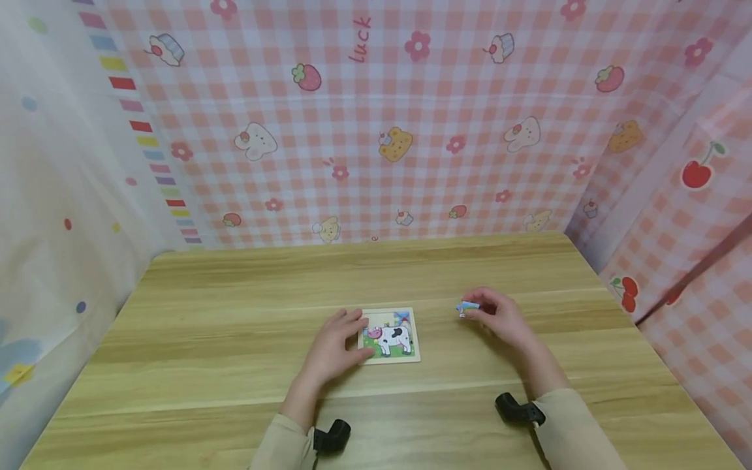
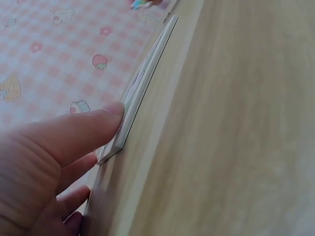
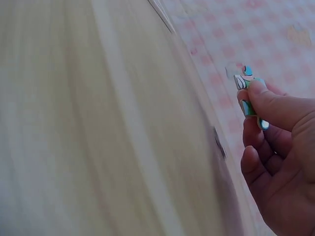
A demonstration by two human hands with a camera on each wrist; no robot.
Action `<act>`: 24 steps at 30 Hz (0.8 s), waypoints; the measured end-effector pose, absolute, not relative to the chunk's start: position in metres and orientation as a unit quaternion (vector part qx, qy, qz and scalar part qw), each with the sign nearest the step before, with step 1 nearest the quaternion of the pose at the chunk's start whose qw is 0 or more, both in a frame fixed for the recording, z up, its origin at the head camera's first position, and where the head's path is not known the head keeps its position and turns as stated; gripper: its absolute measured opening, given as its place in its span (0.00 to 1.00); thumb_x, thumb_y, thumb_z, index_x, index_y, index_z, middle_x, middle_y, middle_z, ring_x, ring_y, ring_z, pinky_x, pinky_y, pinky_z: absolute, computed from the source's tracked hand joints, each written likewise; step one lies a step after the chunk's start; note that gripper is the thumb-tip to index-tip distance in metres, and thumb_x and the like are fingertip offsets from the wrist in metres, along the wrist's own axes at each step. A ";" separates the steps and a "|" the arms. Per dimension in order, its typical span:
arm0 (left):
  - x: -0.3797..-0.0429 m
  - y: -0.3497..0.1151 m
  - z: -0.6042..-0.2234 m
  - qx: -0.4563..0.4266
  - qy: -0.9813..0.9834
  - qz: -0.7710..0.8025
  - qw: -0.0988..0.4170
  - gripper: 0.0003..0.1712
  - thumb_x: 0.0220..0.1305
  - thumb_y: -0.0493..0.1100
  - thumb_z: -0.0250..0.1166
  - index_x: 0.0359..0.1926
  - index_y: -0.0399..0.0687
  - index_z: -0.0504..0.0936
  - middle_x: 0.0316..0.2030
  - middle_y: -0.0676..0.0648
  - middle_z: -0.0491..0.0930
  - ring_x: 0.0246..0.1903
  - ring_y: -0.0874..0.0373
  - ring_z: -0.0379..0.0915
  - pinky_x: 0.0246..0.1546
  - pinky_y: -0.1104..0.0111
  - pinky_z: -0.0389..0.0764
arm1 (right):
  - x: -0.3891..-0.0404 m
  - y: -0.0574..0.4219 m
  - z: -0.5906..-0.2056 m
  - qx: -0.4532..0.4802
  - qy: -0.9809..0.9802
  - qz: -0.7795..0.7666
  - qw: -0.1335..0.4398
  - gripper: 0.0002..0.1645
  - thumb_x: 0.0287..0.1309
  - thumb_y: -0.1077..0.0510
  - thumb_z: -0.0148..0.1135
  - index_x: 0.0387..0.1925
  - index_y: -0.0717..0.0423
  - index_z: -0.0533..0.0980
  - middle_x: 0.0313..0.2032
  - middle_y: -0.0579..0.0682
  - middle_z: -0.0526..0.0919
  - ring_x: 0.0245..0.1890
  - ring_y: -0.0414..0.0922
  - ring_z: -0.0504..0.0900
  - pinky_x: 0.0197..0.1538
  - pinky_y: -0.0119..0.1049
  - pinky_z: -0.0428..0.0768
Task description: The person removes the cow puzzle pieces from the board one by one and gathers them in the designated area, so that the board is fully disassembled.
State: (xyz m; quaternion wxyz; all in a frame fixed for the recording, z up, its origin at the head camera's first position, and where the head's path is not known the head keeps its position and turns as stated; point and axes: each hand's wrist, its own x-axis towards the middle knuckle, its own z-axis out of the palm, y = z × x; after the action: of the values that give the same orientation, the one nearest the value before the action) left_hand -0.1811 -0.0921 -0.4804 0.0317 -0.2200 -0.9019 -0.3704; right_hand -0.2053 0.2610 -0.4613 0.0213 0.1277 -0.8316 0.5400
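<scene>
A small wooden jigsaw puzzle (image 1: 397, 341) with a cow picture lies flat on the table; its upper left part shows pale, plain backing. My left hand (image 1: 333, 349) rests at its left side, fingers by the upper corner and thumb by the lower one. In the left wrist view the thumb (image 2: 101, 125) touches the rim of the puzzle board (image 2: 147, 83). Off to the right, above the tabletop, my right hand (image 1: 502, 318) pinches a blue-and-white puzzle piece (image 1: 468, 307). Green and black marks show on this puzzle piece (image 3: 244, 82) up close, partly behind the thumb.
A wood-grain table (image 1: 205, 287) carries the work. Behind it hangs a pink checked cloth (image 1: 352, 183), with more cloth at both sides. In the right wrist view a small dark, flat thing (image 3: 219, 143) lies near the table's edge, too blurred to name.
</scene>
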 end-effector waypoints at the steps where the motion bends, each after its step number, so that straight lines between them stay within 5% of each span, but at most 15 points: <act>1: -0.181 -0.092 -0.481 -0.221 -0.901 -0.372 0.030 0.33 0.55 0.45 0.75 0.60 0.37 0.79 0.66 0.39 0.70 0.69 0.35 0.55 0.68 0.43 0.56 | -0.205 0.266 -0.462 0.126 -0.834 0.537 0.028 0.13 0.61 0.69 0.65 0.46 0.70 0.77 0.37 0.61 0.83 0.27 0.39 0.73 0.25 0.30 0.72; 14: -0.180 -0.096 -0.482 -0.227 -0.904 -0.362 0.023 0.34 0.55 0.47 0.75 0.60 0.36 0.79 0.68 0.38 0.68 0.70 0.35 0.53 0.68 0.42 0.56 | -0.211 0.311 -0.467 0.110 -0.879 0.460 0.066 0.12 0.60 0.67 0.66 0.45 0.69 0.78 0.36 0.57 0.82 0.32 0.35 0.75 0.36 0.27 0.74; 24: -0.180 -0.095 -0.482 -0.223 -0.904 -0.364 0.021 0.34 0.55 0.47 0.75 0.60 0.36 0.78 0.68 0.38 0.68 0.70 0.36 0.53 0.68 0.42 0.56 | -0.222 0.317 -0.467 0.092 -0.918 0.383 0.052 0.12 0.62 0.62 0.67 0.45 0.63 0.81 0.38 0.55 0.83 0.36 0.44 0.74 0.40 0.34 0.73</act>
State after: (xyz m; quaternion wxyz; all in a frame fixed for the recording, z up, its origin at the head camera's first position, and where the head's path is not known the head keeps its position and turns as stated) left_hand -0.1800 -0.0953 -0.4818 0.0210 -0.2232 -0.9039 -0.3642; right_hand -0.2220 0.3172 -0.4670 0.0521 0.0923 -0.9176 0.3831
